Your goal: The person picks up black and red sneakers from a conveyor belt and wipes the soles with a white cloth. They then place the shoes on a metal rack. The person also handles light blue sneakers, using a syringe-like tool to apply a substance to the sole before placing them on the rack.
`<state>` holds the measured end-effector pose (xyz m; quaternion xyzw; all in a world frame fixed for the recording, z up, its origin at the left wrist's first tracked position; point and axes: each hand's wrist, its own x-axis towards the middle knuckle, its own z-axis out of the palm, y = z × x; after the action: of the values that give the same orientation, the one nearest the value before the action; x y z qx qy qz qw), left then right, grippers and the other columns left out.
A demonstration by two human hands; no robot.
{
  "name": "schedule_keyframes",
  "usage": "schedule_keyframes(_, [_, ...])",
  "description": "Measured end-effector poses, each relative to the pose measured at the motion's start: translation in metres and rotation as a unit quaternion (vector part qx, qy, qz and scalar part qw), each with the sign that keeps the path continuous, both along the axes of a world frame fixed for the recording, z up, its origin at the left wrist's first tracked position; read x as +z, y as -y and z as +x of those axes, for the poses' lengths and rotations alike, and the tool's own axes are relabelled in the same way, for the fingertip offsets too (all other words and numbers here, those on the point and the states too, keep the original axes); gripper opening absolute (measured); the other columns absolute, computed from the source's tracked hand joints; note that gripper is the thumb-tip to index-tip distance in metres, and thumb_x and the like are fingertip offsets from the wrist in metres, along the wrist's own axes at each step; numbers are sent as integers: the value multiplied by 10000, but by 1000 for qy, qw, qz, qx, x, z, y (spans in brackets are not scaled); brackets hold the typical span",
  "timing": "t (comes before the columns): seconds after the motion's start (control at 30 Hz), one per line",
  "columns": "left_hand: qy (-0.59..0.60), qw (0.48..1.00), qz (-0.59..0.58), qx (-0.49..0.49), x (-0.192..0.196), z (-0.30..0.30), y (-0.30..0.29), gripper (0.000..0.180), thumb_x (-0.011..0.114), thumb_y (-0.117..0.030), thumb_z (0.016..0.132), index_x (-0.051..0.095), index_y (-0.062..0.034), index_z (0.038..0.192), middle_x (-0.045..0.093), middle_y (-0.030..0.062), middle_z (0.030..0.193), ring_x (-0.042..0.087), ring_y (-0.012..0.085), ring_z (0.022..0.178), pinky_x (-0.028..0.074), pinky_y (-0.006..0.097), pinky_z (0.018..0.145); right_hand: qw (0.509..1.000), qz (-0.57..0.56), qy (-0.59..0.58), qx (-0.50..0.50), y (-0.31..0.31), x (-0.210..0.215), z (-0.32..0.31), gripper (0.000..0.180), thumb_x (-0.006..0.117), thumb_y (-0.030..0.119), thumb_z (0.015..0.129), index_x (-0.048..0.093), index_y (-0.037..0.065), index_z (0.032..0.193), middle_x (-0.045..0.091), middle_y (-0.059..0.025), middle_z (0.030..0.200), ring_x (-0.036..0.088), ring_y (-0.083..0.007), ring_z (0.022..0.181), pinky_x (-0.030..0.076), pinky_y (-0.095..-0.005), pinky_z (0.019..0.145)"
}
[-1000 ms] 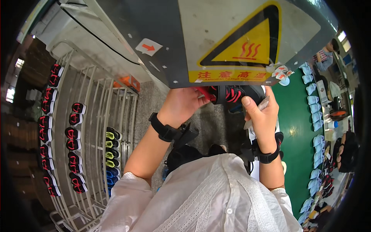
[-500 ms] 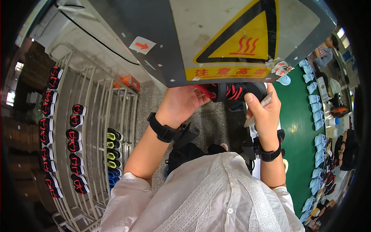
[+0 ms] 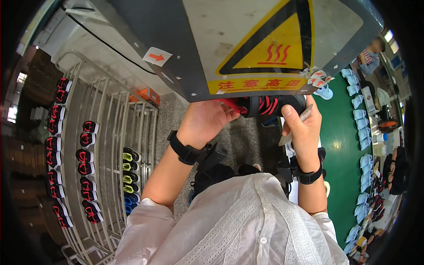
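Observation:
A black sports shoe with red laces and a red lining (image 3: 267, 106) lies sideways below the lower edge of a grey machine housing (image 3: 198, 53). My left hand (image 3: 206, 119) is closed at its red heel end, fingers curled in at the opening and partly hidden. At the toe end is my right hand (image 3: 305, 130), with a thin, flat greyish piece (image 3: 285, 140) between thumb and fingers. What that piece is I cannot make out. The thumb rests close against the toe. The housing hides part of the shoe's upper side.
On the left stands a metal rack (image 3: 106, 132) with several black-and-red shoes (image 3: 86, 161) and some black-and-lime ones (image 3: 129, 165). To the right runs a green conveyor belt (image 3: 338, 145), pale blue shoe parts (image 3: 365, 161) along its far side. A person (image 3: 371, 57) is at the upper right.
The housing sits slightly further left in the view. Both hands keep their hold on the shoe and the greyish piece, almost unmoved. A pale blue shoe part on the belt shows a little more.

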<state>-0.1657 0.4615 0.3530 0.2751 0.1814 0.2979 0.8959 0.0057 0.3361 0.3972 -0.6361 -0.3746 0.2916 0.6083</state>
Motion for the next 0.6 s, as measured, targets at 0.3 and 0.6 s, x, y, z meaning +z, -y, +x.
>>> schedule_keyframes(0.3, [-7,1000,-16,0,-1,4,-5,658,491,-549,865,406,-57,1294,490,108,1273,520,231,1130,489,378,865,1000,10,-18,12,-5,3,3,540,739,251,777,517,-32,1181,590,-20,742,484,-43,488,384,-180,411])
schedule_keyframes(0.6, [-111,976,62,-174,14,-27,24,474,518,-288,892,437,10,1252,572,103,1140,572,197,1037,491,336,838,956,-93,176,213,58,-11,43,538,800,201,661,588,-26,1101,649,-111,988,619,-169,878,477,-335,825])
